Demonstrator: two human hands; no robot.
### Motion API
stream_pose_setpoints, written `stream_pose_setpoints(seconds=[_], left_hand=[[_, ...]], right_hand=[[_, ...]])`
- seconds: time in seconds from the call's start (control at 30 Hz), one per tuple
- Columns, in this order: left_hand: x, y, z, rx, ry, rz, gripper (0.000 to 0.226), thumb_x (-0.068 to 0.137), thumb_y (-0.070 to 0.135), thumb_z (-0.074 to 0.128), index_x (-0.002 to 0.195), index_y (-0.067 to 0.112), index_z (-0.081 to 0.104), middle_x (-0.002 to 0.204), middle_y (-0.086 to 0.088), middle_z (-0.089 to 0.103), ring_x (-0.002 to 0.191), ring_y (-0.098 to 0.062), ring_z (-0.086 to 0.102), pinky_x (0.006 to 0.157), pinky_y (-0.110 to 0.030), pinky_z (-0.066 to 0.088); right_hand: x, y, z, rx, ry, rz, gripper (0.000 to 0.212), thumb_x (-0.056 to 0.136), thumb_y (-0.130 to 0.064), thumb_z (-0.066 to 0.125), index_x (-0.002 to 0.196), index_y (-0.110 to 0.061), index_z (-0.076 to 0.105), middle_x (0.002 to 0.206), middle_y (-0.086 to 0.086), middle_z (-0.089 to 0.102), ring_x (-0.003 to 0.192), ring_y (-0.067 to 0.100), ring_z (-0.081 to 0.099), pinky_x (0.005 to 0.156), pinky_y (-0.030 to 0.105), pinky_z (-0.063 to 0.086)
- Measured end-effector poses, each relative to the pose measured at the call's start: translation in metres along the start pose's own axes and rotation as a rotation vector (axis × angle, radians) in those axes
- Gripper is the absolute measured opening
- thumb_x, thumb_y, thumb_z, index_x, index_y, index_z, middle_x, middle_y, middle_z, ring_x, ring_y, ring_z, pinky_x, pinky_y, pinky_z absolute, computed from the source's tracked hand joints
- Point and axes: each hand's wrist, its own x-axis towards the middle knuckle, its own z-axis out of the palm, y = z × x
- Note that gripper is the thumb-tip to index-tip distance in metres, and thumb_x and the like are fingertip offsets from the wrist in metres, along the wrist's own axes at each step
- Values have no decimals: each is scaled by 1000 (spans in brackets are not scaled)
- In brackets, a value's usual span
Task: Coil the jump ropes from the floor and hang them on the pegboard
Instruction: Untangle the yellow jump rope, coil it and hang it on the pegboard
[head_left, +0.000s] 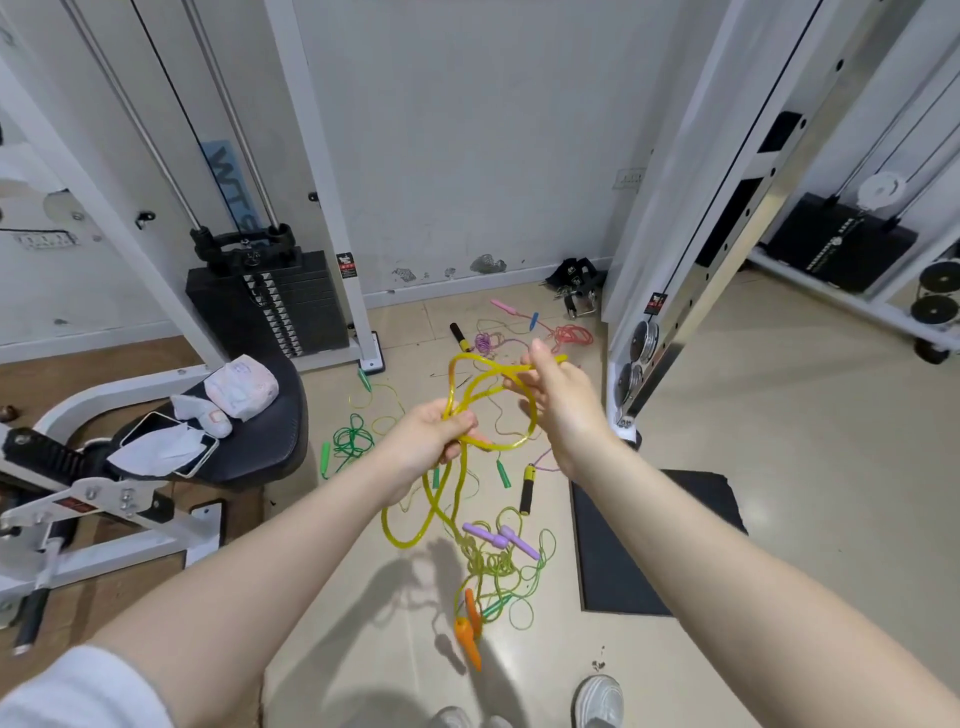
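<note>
- The left hand (434, 434) is gripping the thick yellow jump rope (511, 444), fingers curled round a bunch of its strands above the floor.
- The right hand (550, 395) is pinching the same rope at the top of a raised loop, the loop arching between the two hands.
- Below the left hand, more of the yellow rope is hanging down in long loops toward the beige floor (779, 415).
- Two yellow-and-black handles are lying on the floor: one (527, 488) just below the hands, the other (460, 338) nearer the wall.
- Other ropes are lying scattered on the floor: a green rope (353, 441) to the left, a red rope (571, 335) and a purple rope (485, 342) near the wall, and a thin lime rope (493, 566) tangled near two purple handles (501, 538) and two orange handles (467, 631).
- A black mat (623, 561) is lying to the right of the tangle.
- A padded bench seat (270, 431) on the left is holding a phone (166, 441) and a white packet (241, 387).
- A weight stack (270, 306) is standing against the wall behind the bench.
</note>
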Motion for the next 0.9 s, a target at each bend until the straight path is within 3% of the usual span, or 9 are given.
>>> stream_pose_setpoints(seconds=[0.13,0.2,0.27,0.37,0.5,0.57,0.73,0.8,0.9], left_hand=[[1,4,3,1,49,-36,16,97,17,46,85,12,54,84,-11,70,49,-8,43,46,-18,33],[0,5,3,17,90,-54,15,97,18,47,84,13,55,88,-12,68,50,-8,43,45,-17,34],[-2,8,2,-1,129,-37,14,96,17,49,83,15,55,84,-4,71,48,-7,42,45,-15,34],[-6,15,2,-95,118,28,12,94,15,52,82,16,54,76,2,73,43,-5,38,45,-15,32],[-15,24,5,-124,99,82,12,92,13,55,81,11,59,67,0,69,39,-6,40,41,-14,36],[-19,24,7,-99,76,102,14,91,14,57,79,10,61,57,-5,56,35,-8,42,39,-16,37],[-18,16,3,-21,103,137,14,89,14,60,75,14,61,52,0,48,35,-7,41,40,-17,39],[-15,10,-5,60,121,153,12,90,19,58,80,15,64,63,-5,55,36,-6,37,41,-16,35],[-16,2,-21,99,131,74,19,87,35,60,89,20,70,89,5,68,39,-6,33,43,-16,29]], right_hand=[[-8,7,13,-377,197,-252,38,86,-60,44,70,-26,50,79,-8,57,85,17,54,84,36,41],[-6,6,11,-518,318,-337,47,83,-65,41,82,-20,53,88,-5,52,92,19,51,89,39,40],[-7,8,9,-627,334,-489,33,88,-45,52,97,-13,52,98,-1,49,96,19,50,89,37,42],[-5,18,6,-673,56,-537,5,92,-6,46,94,-10,49,84,2,55,75,15,63,71,35,52],[-7,29,9,-611,-418,-99,25,92,7,38,82,-9,54,73,6,57,58,20,64,48,21,47],[-8,30,10,-612,-636,19,31,90,11,42,76,-15,53,72,3,55,52,8,60,46,14,43],[-3,30,6,-703,-672,30,22,89,2,56,71,-9,61,74,8,59,48,0,55,54,15,49],[-1,24,8,-596,-555,-61,18,91,-7,55,76,1,60,74,15,58,46,4,52,50,18,46],[5,-2,9,122,-301,7,19,98,-12,41,83,-7,51,64,6,65,42,5,55,45,16,48]])
